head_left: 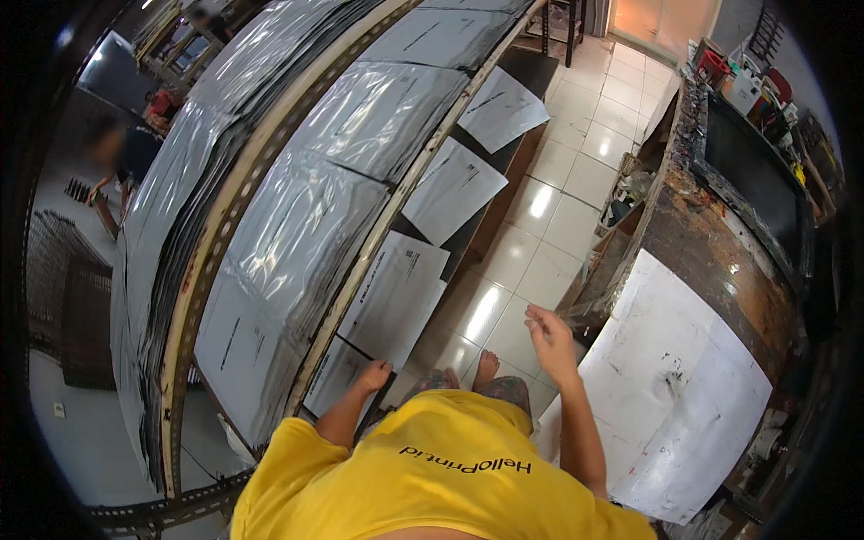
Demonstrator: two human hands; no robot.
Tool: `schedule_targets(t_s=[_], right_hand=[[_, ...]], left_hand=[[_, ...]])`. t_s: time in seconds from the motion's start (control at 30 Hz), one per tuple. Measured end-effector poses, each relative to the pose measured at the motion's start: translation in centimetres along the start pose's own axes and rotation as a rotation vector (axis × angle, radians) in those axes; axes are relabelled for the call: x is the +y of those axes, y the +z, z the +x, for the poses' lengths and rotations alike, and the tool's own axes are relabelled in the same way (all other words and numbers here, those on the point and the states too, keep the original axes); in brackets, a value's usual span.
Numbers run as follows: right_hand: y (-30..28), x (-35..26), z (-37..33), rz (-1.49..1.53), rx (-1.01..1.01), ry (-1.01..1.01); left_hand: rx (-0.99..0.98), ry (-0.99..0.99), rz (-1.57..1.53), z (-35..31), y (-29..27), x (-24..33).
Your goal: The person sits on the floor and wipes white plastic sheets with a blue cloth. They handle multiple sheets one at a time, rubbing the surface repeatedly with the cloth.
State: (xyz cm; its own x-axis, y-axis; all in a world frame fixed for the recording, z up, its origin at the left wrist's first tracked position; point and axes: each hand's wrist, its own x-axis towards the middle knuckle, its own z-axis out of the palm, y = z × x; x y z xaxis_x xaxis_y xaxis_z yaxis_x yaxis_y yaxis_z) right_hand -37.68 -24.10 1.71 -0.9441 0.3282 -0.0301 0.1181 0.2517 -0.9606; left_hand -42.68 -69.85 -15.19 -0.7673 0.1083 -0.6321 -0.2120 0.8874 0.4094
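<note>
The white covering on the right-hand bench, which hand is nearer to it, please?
Right: the right hand is just left of the covering; the left hand is across the aisle, beside papers.

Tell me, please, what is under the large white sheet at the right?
A stained brown tabletop shows beyond the white sheet; what lies directly beneath the sheet is covered.

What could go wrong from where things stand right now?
The left hand is close beside the printed sheets, so a careless brush might crease or shift one. Some sheets lie near the edge of the black shelf and could slide off. The bare foot is on glossy floor tiles, which might be slippery.
</note>
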Motion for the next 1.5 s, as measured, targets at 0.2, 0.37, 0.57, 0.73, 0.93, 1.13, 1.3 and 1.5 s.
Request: schedule_targets(t_s=[0.2, 0.37, 0.57, 0.73, 0.93, 1.13, 1.3, 1.5], right_hand=[[-0.6, 2.2, -1.1, 0.060, 0.025, 0.194], [-1.9, 2.5, 3.1, 0.138, 0.059, 0.304], [-5.0, 2.8, 14.6, 0.149, 0.147, 0.309], [-10.8, 0.0, 27.0, -0.024, 0.155, 0.282], [-15.4, 2.2, 39.1, -0.052, 0.163, 0.179], [-20.9, 7.8, 52.8, 0.094, 0.020, 0.245], [-30.5, 6.0, 68.0, -0.083, -0.031, 0.161], [-40.9, 4.5, 83.8, 0.013, -0.029, 0.080]], left_hand=[[-0.243, 0.119, 0.254, 7.1, -1.6, 12.8], [-0.441, 0.390, 0.321, 12.5, 0.1, 27.6], [-0.605, 0.556, 0.470, 22.2, -2.3, 38.1], [-0.759, 0.583, 0.380, 28.7, -7.4, 48.6], [-0.926, 0.691, 0.109, 34.0, -10.2, 60.3], [-0.904, 0.599, -0.023, 45.0, -7.6, 69.5], [-0.558, 0.509, 0.034, 52.6, -10.5, 82.0], [-0.225, 0.502, -0.226, 61.1, -13.6, 93.5]])
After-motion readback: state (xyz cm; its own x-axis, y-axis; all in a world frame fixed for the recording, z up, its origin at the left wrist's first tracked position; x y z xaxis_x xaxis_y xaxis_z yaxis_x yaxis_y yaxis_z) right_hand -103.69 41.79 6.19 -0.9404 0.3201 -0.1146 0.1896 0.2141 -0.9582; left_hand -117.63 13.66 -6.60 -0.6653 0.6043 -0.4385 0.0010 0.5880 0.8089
